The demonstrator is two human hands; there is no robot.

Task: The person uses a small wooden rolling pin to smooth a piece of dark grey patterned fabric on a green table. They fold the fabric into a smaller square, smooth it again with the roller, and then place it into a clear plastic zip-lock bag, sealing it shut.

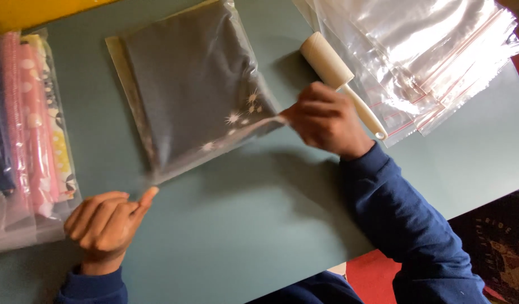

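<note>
A clear zip bag point(192, 84) with a folded dark cloth inside lies on the grey-green table point(248, 225), its open edge toward me. My right hand point(326, 119) pinches the bag's right corner of the opening and lifts it slightly. My left hand point(104, 222) pinches the bag's left corner between thumb and fingers. The bag's mouth is stretched between both hands. Small white star prints show on the cloth near the opening.
A white lint roller point(338, 76) lies just behind my right hand. A stack of empty clear zip bags point(434, 50) sits at the back right. At the left edge, bagged patterned cloths point(34, 118) lie in a pile. The table's edge runs at the lower right.
</note>
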